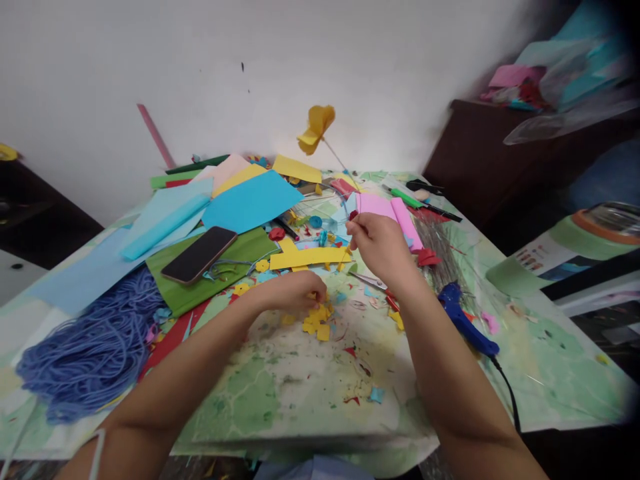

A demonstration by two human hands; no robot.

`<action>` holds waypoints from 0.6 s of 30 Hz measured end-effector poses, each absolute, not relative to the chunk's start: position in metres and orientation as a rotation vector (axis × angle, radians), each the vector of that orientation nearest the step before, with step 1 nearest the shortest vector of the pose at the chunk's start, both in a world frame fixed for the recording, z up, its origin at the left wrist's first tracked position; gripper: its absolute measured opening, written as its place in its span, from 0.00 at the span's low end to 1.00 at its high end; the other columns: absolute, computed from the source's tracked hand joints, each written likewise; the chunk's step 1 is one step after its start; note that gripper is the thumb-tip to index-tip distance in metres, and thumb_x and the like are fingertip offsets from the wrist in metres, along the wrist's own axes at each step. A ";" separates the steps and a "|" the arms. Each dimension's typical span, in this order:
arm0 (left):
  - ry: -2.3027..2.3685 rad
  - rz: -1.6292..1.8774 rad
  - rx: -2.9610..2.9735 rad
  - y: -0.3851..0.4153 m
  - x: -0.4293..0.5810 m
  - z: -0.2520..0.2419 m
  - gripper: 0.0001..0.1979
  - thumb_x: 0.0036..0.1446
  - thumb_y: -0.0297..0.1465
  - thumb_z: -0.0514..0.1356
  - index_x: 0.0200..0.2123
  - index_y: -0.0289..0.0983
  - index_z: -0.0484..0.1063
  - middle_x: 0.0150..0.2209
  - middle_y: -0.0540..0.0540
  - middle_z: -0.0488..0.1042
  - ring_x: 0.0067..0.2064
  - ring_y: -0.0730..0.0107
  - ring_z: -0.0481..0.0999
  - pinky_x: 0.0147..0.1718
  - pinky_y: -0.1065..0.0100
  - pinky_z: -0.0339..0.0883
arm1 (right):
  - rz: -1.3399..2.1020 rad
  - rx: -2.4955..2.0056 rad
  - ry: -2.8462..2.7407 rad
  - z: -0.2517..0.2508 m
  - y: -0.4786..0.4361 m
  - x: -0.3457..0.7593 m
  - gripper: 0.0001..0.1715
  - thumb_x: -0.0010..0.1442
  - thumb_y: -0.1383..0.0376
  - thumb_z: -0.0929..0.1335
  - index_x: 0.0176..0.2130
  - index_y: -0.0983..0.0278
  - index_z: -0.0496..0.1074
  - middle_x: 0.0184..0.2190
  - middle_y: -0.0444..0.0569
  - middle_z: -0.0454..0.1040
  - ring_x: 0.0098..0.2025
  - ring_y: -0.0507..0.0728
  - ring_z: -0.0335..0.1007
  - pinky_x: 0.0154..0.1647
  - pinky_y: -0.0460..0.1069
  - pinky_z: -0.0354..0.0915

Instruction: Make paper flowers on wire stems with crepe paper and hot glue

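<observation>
My left hand (pixel 295 291) bends down over a small heap of yellow paper cut-outs (pixel 315 323), its fingers curled together at the heap's edge. Whether a cut-out is pinched in it, I cannot make out. Higher and to the right, my right hand (pixel 377 240) is closed in a pinch on a thin wire with a small dark red tip (pixel 354 215). Behind that hand a yellow paper flower (pixel 317 129) rises on a thin stem; the stem's lower end is hidden. A yellow paper strip (pixel 310 257) lies between the hands, and scissors (pixel 369 280) lie partly behind my right wrist.
On the left are a bundle of blue cord (pixel 95 353), a phone (pixel 200 255) and coloured paper sheets (pixel 253 200). At right lie a blue glue gun (pixel 465 320) with its cord, a bunch of thin wires (pixel 443 247) and a green tumbler (pixel 565 250). Paper scraps dot the table.
</observation>
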State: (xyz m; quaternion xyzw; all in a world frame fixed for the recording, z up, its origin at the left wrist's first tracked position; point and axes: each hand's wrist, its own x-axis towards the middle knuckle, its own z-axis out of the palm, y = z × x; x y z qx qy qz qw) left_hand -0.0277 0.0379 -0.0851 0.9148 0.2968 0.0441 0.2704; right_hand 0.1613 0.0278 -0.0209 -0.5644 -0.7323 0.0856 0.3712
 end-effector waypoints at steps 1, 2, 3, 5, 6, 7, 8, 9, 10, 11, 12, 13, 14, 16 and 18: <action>0.841 0.170 2.397 0.041 -0.030 -0.083 0.04 0.47 0.28 0.58 0.27 0.37 0.73 0.28 0.49 0.74 0.30 0.71 0.70 0.30 0.72 0.59 | 0.235 -1.415 -1.830 -0.021 0.028 0.161 0.17 0.61 0.61 0.60 0.24 0.64 0.67 0.21 0.46 0.71 0.22 0.51 0.63 0.25 0.46 0.52; 0.890 0.227 2.312 0.043 -0.033 -0.081 0.04 0.48 0.29 0.58 0.28 0.36 0.72 0.28 0.49 0.73 0.30 0.71 0.70 0.29 0.72 0.59 | 0.254 -1.380 -1.776 -0.020 0.028 0.162 0.17 0.61 0.60 0.59 0.25 0.64 0.66 0.19 0.45 0.71 0.22 0.51 0.63 0.25 0.46 0.52; 0.952 0.294 2.220 0.046 -0.035 -0.080 0.05 0.49 0.31 0.57 0.28 0.36 0.71 0.27 0.49 0.72 0.29 0.71 0.69 0.28 0.72 0.59 | 0.278 -1.341 -1.720 -0.020 0.028 0.162 0.17 0.62 0.60 0.59 0.25 0.64 0.66 0.18 0.44 0.70 0.21 0.51 0.63 0.25 0.46 0.53; 1.110 0.447 2.048 0.052 -0.038 -0.082 0.07 0.48 0.33 0.58 0.27 0.35 0.69 0.25 0.49 0.71 0.27 0.72 0.68 0.26 0.72 0.57 | 0.333 -1.264 -1.620 -0.019 0.028 0.162 0.18 0.62 0.59 0.58 0.25 0.64 0.65 0.16 0.43 0.69 0.20 0.50 0.63 0.25 0.46 0.55; 1.177 0.510 1.977 0.054 -0.039 -0.084 0.07 0.47 0.34 0.58 0.27 0.35 0.69 0.24 0.50 0.69 0.26 0.72 0.67 0.25 0.72 0.56 | 0.363 -1.228 -1.576 -0.018 0.027 0.162 0.19 0.62 0.58 0.58 0.25 0.64 0.65 0.16 0.43 0.69 0.19 0.50 0.63 0.25 0.45 0.55; 1.231 0.558 1.920 0.056 -0.039 -0.086 0.08 0.46 0.35 0.59 0.26 0.35 0.69 0.23 0.50 0.68 0.25 0.73 0.65 0.24 0.72 0.55 | 0.388 -1.198 -1.535 -0.018 0.027 0.162 0.19 0.63 0.58 0.58 0.24 0.63 0.64 0.16 0.42 0.69 0.19 0.49 0.62 0.24 0.45 0.56; 1.268 0.595 1.878 0.057 -0.039 -0.089 0.09 0.46 0.35 0.59 0.26 0.35 0.68 0.22 0.51 0.67 0.24 0.73 0.64 0.23 0.73 0.54 | 0.405 -1.174 -1.496 -0.018 0.026 0.162 0.20 0.63 0.57 0.58 0.24 0.63 0.64 0.16 0.42 0.68 0.18 0.49 0.62 0.24 0.45 0.56; 1.290 0.622 1.848 0.058 -0.038 -0.091 0.09 0.45 0.35 0.60 0.26 0.35 0.68 0.21 0.52 0.66 0.23 0.74 0.63 0.22 0.73 0.53 | 0.416 -1.157 -1.462 -0.017 0.025 0.162 0.20 0.62 0.57 0.58 0.24 0.63 0.64 0.16 0.42 0.68 0.18 0.49 0.61 0.23 0.45 0.56; 1.303 0.644 1.828 0.058 -0.038 -0.092 0.09 0.45 0.35 0.60 0.26 0.34 0.69 0.20 0.52 0.66 0.23 0.74 0.63 0.22 0.73 0.53 | 0.422 -1.147 -1.437 -0.017 0.025 0.162 0.20 0.62 0.56 0.58 0.24 0.63 0.64 0.16 0.42 0.68 0.17 0.49 0.61 0.23 0.45 0.56; 1.308 0.663 1.814 0.058 -0.037 -0.093 0.09 0.45 0.36 0.59 0.26 0.34 0.69 0.20 0.52 0.66 0.23 0.74 0.63 0.22 0.73 0.53 | 0.426 -1.143 -1.421 -0.018 0.025 0.161 0.20 0.62 0.56 0.58 0.24 0.63 0.64 0.16 0.42 0.68 0.17 0.49 0.61 0.22 0.45 0.56; 1.305 0.676 1.803 0.058 -0.037 -0.093 0.10 0.45 0.36 0.59 0.27 0.34 0.69 0.21 0.52 0.66 0.23 0.74 0.63 0.22 0.73 0.53 | 0.431 -1.144 -1.415 -0.018 0.025 0.161 0.20 0.62 0.56 0.59 0.24 0.63 0.64 0.15 0.42 0.68 0.17 0.49 0.61 0.22 0.44 0.56; 1.296 0.688 1.790 0.057 -0.036 -0.092 0.10 0.45 0.36 0.59 0.27 0.34 0.69 0.21 0.51 0.66 0.23 0.74 0.63 0.22 0.73 0.53 | 0.441 -1.147 -1.418 -0.018 0.025 0.160 0.19 0.62 0.56 0.59 0.24 0.63 0.64 0.15 0.42 0.67 0.17 0.49 0.61 0.22 0.44 0.56; 1.279 0.701 1.770 0.056 -0.036 -0.091 0.10 0.46 0.36 0.59 0.28 0.34 0.69 0.21 0.51 0.66 0.24 0.75 0.63 0.22 0.73 0.53 | 0.454 -1.149 -1.426 -0.019 0.026 0.160 0.19 0.62 0.57 0.59 0.24 0.63 0.64 0.15 0.41 0.67 0.17 0.49 0.60 0.21 0.45 0.56; 1.223 0.724 1.711 0.054 -0.036 -0.087 0.11 0.46 0.37 0.60 0.29 0.34 0.69 0.22 0.51 0.66 0.24 0.75 0.63 0.23 0.73 0.53 | 0.460 -1.153 -1.443 -0.020 0.027 0.158 0.19 0.62 0.57 0.59 0.24 0.63 0.64 0.15 0.41 0.67 0.17 0.49 0.60 0.22 0.45 0.56; 1.171 0.741 1.649 0.053 -0.036 -0.085 0.11 0.46 0.37 0.60 0.29 0.34 0.68 0.22 0.52 0.66 0.24 0.76 0.63 0.23 0.73 0.54 | 0.438 -1.163 -1.461 -0.022 0.027 0.157 0.19 0.62 0.58 0.59 0.24 0.63 0.64 0.15 0.41 0.68 0.18 0.49 0.61 0.24 0.45 0.57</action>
